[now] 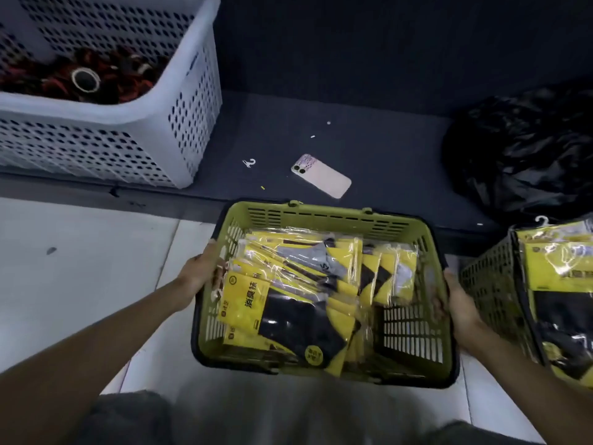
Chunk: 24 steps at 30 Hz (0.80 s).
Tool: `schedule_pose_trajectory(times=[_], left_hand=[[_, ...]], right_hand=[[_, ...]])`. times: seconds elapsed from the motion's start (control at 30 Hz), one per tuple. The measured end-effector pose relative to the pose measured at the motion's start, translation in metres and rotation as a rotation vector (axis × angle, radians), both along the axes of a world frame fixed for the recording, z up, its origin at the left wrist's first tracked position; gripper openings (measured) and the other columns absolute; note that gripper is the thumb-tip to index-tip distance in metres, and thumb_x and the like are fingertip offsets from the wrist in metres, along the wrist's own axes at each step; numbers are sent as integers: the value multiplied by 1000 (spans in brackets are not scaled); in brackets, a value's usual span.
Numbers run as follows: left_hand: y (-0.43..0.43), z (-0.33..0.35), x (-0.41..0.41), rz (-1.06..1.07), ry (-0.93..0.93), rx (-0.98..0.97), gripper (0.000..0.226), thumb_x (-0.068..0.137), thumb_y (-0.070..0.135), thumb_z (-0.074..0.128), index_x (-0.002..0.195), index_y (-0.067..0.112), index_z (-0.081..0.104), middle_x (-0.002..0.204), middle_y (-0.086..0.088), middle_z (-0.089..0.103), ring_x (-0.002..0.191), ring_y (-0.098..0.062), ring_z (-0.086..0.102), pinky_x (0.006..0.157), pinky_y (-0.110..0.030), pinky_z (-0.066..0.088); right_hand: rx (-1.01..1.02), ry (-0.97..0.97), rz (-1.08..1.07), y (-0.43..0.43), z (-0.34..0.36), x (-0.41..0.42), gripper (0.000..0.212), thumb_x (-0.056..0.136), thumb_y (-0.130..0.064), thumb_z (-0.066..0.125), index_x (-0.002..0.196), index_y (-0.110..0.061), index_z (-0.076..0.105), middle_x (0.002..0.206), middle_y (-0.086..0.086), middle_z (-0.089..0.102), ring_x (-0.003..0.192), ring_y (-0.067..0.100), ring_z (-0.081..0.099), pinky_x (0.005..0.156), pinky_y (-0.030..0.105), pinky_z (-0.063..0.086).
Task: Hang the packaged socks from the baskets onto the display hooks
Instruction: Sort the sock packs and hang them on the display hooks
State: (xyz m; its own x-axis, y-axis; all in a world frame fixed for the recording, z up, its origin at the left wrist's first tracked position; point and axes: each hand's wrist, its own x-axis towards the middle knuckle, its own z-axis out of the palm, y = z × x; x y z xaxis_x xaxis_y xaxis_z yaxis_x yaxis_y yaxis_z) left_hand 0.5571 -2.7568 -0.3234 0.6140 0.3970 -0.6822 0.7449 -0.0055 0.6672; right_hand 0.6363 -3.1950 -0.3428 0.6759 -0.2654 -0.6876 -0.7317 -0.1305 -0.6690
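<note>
– Left hand [200, 274] grips the left wall of the green basket [321, 213]. Its fingers hook over the rim. See it?
– Yes. Way up on the left is a big white basket [106, 130] with dark red and black stuff in it. It is well apart from the hands.
– Where are the socks?
– The sock packs [288, 284] lie flat in the green basket, right between the two hands. They are piled up. Their long way runs from up on the left to down on the right.
– Which hand is closer to them?
– The left one, I think. The yellow card end of the top pack is just beside it.
– And the right hand [459, 303]?
– It grips the right wall, with its fingers curled over the rim too. So both hands are busy with the basket. I guess one must let go to pick up a pack.
– What else is there?
– A phone [321, 175] lies past the green basket. A black bag [526, 155] sits on the right. A second basket [491, 284] of socks is at the right edge. I can't see any display hooks.
</note>
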Motion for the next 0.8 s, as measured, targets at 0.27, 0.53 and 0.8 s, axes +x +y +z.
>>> schedule_pose_trajectory(times=[0.27, 0.53, 0.8], left_hand=[[3, 40, -3, -222, -154, 282, 58, 91, 56, 41, 109, 3, 56, 114, -15, 57, 110, -27, 53, 96, -33, 38], [-51, 42, -53, -686, -106, 145, 62, 94, 57, 32, 146, 23, 31, 155, -2, 26, 138, -24, 31, 100, -32, 30], [-66, 38, -71, -799, -2, 122, 68, 94, 63, 16, 151, 26, 12, 160, 3, 3, 147, -21, 3, 117, -43, 6]], right_hand=[[-431, -519, 423, 45, 46, 2, 71, 85, -48, 61, 139, -9, 39, 140, 8, 41, 129, 22, 40, 107, 36, 33], [-452, -326, 1322, 129, 48, -46, 81, 79, -56, 66, 144, -19, 36, 151, 4, 32, 136, 21, 32, 109, 35, 33], [-596, -269, 1299, 161, 55, -53, 89, 70, -55, 76, 140, -15, 41, 145, 5, 44, 128, 24, 46, 97, 31, 41]])
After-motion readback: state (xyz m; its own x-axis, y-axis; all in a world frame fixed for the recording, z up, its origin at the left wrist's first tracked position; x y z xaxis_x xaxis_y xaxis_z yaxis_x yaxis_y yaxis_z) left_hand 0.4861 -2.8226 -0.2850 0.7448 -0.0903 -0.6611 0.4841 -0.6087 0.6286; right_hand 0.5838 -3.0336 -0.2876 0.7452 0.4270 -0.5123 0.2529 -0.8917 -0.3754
